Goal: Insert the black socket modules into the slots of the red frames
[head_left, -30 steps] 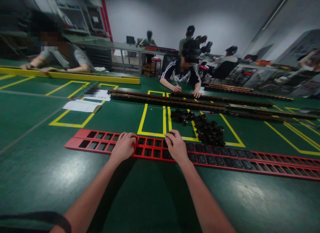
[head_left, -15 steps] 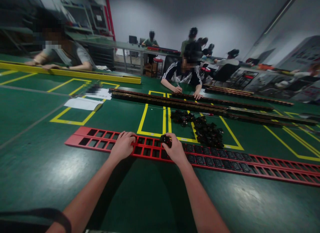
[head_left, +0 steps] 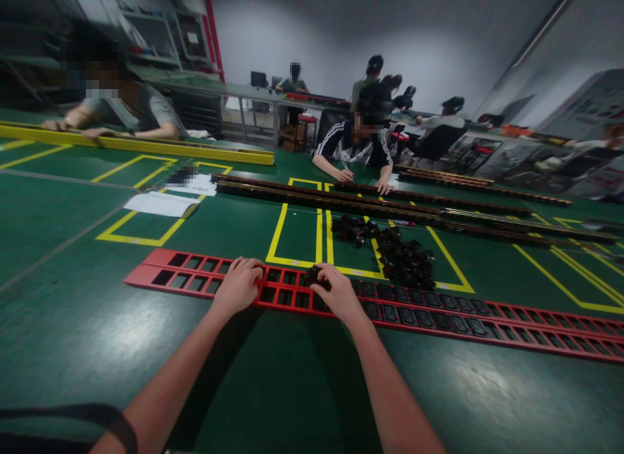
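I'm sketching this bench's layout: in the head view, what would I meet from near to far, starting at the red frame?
Red frame, pile of black parts, long dark rails, person in striped sleeves, pale wall.

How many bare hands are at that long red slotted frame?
2: the left hand rests on the red frame, toward its left end; the right hand, farther right, holds a small black piece at its far row.
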`<state>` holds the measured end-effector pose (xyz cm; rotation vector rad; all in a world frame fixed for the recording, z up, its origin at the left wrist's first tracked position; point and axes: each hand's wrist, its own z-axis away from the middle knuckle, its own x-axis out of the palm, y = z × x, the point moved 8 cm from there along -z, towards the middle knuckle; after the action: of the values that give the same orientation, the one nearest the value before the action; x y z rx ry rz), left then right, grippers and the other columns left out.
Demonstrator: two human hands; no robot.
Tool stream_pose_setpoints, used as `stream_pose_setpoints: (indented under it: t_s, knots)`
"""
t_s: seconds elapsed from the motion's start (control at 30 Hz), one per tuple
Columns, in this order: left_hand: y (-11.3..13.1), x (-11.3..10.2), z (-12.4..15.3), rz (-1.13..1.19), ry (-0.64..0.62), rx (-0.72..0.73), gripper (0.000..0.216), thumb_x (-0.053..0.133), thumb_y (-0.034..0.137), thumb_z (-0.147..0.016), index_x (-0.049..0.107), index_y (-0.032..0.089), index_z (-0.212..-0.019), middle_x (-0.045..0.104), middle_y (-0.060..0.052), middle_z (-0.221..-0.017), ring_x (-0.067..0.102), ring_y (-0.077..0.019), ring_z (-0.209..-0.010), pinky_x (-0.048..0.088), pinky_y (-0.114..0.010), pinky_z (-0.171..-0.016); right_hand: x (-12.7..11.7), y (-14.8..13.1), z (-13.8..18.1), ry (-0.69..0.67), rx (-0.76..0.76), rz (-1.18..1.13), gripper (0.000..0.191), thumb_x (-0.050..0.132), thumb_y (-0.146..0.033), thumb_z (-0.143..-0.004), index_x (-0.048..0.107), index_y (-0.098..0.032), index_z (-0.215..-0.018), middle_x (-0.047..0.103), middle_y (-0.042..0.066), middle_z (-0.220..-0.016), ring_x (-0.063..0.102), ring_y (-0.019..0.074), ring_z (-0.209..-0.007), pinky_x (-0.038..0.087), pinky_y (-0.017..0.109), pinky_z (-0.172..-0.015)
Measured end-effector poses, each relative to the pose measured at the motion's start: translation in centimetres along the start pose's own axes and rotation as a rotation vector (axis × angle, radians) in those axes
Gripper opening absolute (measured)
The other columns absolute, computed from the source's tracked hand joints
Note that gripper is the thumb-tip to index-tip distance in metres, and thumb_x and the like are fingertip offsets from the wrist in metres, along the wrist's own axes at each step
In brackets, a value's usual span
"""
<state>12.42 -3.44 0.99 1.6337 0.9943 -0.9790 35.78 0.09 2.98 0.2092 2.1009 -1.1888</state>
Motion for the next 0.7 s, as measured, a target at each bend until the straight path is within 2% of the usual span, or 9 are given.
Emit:
stream_pose_setpoints:
  t_s: [0.53,0.7]
  knots:
    - [0.18,-0.26,0.05,0.019,0.016,0.006,0.023,0.045,0.002,-0.069,0.058,0.021,-0.069,0.069,-0.005,-0.115,0.059,-0.0257,-0.113,0.036,-0.050,-0.112,0.20,-0.11,-0.19,-0.040,0.041,-0.006,0.024,0.069,-0.019,-0.084,0.046,-0.023,-0.078,0.065,0.011,-0.122,0.060,0.0253,-0.122,0.047,0.043,-0.102]
    - [0.19,-0.32,0.09,0.026,0.026,0.005,0.023,0.045,0.002,-0.069,0.058,0.022,-0.069,0.070,-0.005,-0.116,0.059,-0.0256,-0.113,0.035,-0.051,-0.112,0.64,0.19,-0.18,-0.061,0.033,0.025,0.019,0.068,-0.020,-0.085,0.050,-0.023,-0.080,0.065,0.011,-0.126,0.061,0.0254,-0.121,0.047,0.044,-0.103]
